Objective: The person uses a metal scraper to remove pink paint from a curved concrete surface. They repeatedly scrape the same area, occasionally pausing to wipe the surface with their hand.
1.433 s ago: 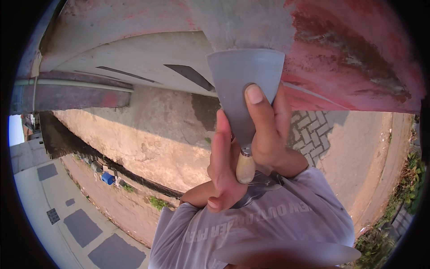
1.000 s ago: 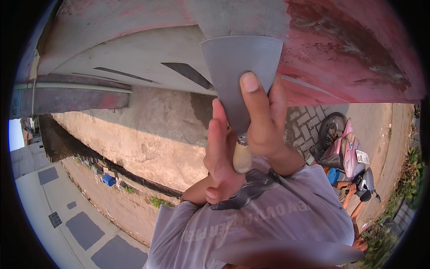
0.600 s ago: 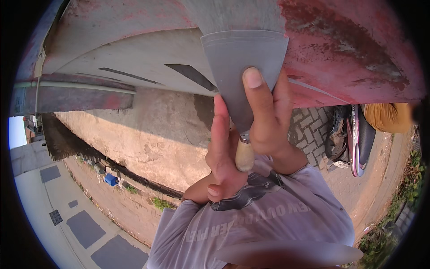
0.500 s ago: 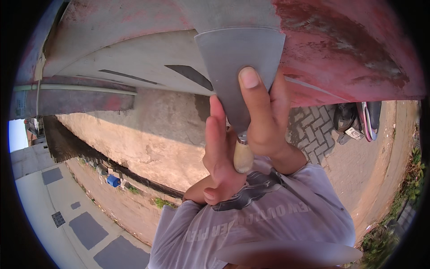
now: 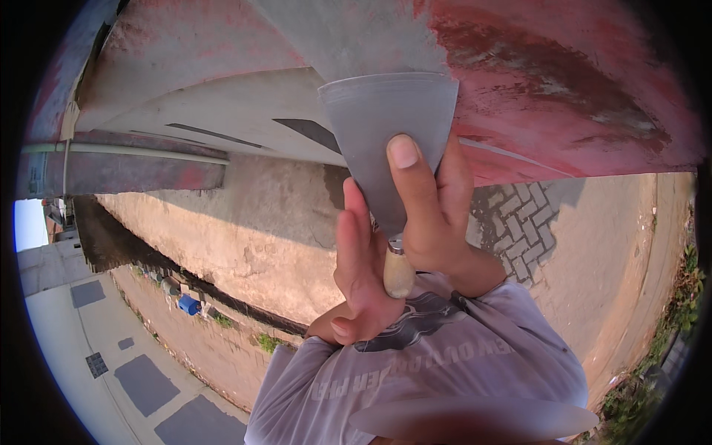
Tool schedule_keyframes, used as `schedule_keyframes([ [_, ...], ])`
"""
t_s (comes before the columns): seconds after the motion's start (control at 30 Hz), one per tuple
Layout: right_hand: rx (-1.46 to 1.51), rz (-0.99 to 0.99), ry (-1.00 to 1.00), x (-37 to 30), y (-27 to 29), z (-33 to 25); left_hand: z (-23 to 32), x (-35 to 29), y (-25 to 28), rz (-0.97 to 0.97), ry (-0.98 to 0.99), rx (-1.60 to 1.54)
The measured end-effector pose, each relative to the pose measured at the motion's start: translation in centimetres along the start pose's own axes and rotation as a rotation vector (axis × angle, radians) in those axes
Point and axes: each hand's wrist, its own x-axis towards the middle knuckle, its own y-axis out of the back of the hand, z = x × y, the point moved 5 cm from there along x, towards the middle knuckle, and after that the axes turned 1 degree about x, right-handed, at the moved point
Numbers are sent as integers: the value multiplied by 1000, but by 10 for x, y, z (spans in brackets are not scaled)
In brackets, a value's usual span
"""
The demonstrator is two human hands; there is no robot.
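A wide putty knife [image 5: 371,122] with a grey metal blade and a pale wooden handle points upward, its broad edge over a grey-coated patch [image 5: 348,37] of a large red and grey surface. Whether the edge touches that patch, I cannot tell. My right hand [image 5: 434,222] is closed on the knife, thumb flat on the blade's face, other fingers behind it. At the handle's left, my left hand [image 5: 363,274] is held with its fingers stretched up along the blade and its thumb apart. Its palm lies beside or behind the handle.
Red paint with dark brown smears [image 5: 549,81] covers the panel's right side. Below are sunlit concrete ground [image 5: 245,230] and grey paving blocks [image 5: 526,230]. A blue container [image 5: 189,304] stands along a low wall at left; plants [image 5: 630,393] grow at lower right.
Both hands and the putty knife have shifted slightly down and left in view, exposing more of the grey patch. Dark footwear that showed at right is out of sight.
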Motion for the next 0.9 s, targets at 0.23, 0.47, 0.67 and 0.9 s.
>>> schedule_keyframes([
  [0.23, 35, 15, -22, 0, 1, 0, 2, 7, -3, -97, 79, 12],
  [0.47, 20, 108, -3, -2, 2, 2, 6, 2, 8, -173, 97, -61],
  [0.67, 23, 90, 6, 1, 1, 3, 11, 7, 10, -79, 183, 16],
  [0.9, 47, 48, -32, 1, -1, -1, 11, 8, -3, -91, 110, 21],
])
